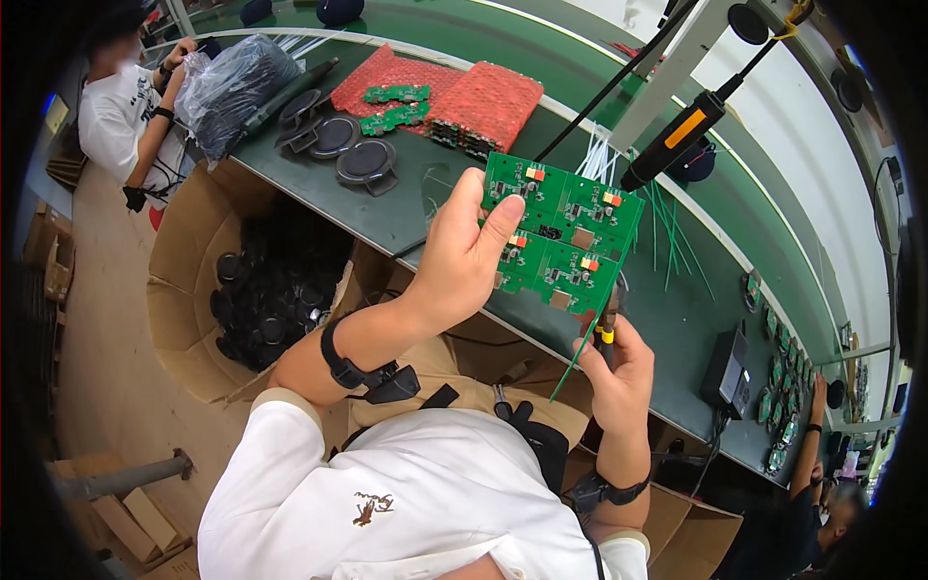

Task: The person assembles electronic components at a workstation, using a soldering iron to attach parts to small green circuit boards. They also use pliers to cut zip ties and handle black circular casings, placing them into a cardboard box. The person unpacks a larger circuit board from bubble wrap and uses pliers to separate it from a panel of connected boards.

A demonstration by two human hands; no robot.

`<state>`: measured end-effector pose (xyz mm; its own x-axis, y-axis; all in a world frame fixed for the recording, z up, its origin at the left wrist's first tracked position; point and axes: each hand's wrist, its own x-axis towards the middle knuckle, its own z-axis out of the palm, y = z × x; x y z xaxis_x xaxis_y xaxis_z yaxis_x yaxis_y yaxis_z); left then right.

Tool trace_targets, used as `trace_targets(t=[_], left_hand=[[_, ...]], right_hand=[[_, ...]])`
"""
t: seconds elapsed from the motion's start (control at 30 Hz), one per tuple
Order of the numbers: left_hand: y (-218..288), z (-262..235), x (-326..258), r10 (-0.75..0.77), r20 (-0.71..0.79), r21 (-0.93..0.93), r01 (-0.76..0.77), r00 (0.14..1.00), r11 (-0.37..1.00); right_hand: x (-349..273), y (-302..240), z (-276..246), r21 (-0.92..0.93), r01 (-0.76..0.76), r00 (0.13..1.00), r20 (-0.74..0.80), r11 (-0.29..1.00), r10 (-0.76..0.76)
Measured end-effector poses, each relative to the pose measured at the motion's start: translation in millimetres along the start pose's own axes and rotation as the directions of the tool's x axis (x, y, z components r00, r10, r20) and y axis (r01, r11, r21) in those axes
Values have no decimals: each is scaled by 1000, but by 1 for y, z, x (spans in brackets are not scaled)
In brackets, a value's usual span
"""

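My left hand [466, 242] grips a green circuit board panel [580, 215] by its left edge, thumb on top, and holds it raised over the table's front edge. Small orange-and-white parts and black chips dot the panel. Below its lower right corner, my right hand [619, 372] is closed round a pair of cutting pliers [607, 324] with black and yellow handles. The jaws are at the panel's right edge, partly hidden. A thin green strip [572, 362] slants down from that corner past my right thumb; whether it is still joined to the panel I cannot tell.
Red bubble wrap [498, 97] with boards lies at the back, beside round black housings [365, 162]. A black-and-orange electric screwdriver [677, 137] hangs at right. Cut green strips [677, 232] lie below it. A carton [193, 290] of black parts stands at left. Two co-workers are nearby.
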<state>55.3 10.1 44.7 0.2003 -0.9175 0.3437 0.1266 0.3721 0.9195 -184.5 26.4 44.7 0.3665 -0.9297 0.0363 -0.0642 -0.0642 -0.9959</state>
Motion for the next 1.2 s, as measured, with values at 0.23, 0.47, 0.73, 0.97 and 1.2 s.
trace_targets(t=[0.23, 0.47, 0.73, 0.97, 1.2], left_hand=[[3, 2, -2, 1, 2, 60, -1, 1000, 998], [-16, 7, 2, -181, 144, -376, 223, 973, 900], [-18, 3, -2, -94, 54, -173, 102, 994, 980], [-10, 6, -2, 22, -75, -57, -26, 997, 998], [-14, 5, -2, 86, -71, -38, -89, 994, 995]], right_hand=[[-5, 2, -5, 41, -41, 998, 41, 998, 40], [-6, 25, -4, 617, -211, 933, 359, 758, -33], [-2, 17, -7, 266, -59, 988, 152, 962, 19], [-7, 3, -2, -51, -20, 999, 40, 998, 22], [-8, 8, -3, -70, -42, 998, 35, 997, 44]])
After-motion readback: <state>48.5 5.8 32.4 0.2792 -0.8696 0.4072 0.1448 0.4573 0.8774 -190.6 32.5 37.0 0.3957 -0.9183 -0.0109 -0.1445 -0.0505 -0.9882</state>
